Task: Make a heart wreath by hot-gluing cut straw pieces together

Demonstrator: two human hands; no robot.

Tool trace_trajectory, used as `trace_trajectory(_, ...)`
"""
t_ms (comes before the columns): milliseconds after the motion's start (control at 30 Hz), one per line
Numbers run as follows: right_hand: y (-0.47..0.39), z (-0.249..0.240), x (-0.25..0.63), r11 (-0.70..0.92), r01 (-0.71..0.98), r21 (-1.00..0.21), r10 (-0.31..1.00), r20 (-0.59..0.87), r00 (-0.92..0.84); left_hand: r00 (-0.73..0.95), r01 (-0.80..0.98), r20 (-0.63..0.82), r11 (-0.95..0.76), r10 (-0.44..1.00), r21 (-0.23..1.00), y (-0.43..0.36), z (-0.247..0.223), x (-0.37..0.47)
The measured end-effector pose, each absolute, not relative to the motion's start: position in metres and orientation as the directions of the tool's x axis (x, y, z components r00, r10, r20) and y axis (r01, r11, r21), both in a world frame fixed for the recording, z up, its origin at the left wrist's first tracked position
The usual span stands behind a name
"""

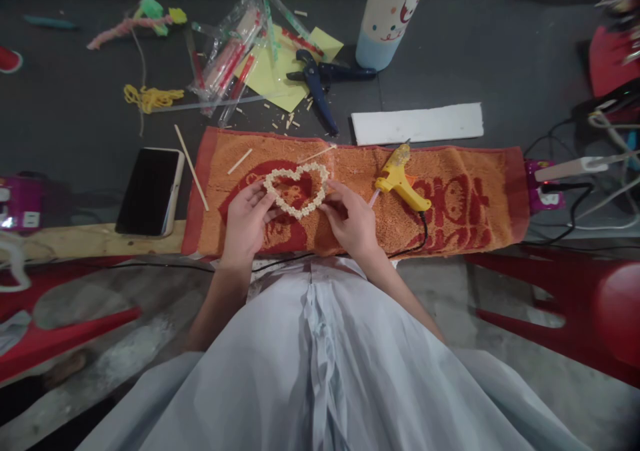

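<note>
Over fuzzy orange towel, fingers hold knobbly heart outline.

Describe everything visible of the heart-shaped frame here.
The heart-shaped frame is a closed outline of small, pale cream pieces, perhaps wood, with a bumpy surface and hollow centre. Its notch faces the top of the view, its tip the bottom. The fingers of the left hand and right hand hold its opposite sides, above the orange towel; whether it rests on the towel is unclear.
</note>
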State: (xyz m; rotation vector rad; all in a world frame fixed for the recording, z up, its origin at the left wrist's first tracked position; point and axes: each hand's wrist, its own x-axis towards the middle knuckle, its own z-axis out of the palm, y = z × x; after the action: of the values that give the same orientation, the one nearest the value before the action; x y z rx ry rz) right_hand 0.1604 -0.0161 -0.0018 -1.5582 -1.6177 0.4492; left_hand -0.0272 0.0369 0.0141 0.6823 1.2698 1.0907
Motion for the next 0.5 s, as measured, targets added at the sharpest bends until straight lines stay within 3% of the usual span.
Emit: trace_trajectory(500,-0.0183,-0.0030,0.1630,0.101,0.679,-0.727,0.963,0.244,0.118,-0.058,-0.264,-0.412,0.384,0.909,0.885,0.0339,0.0120,-0.0253)
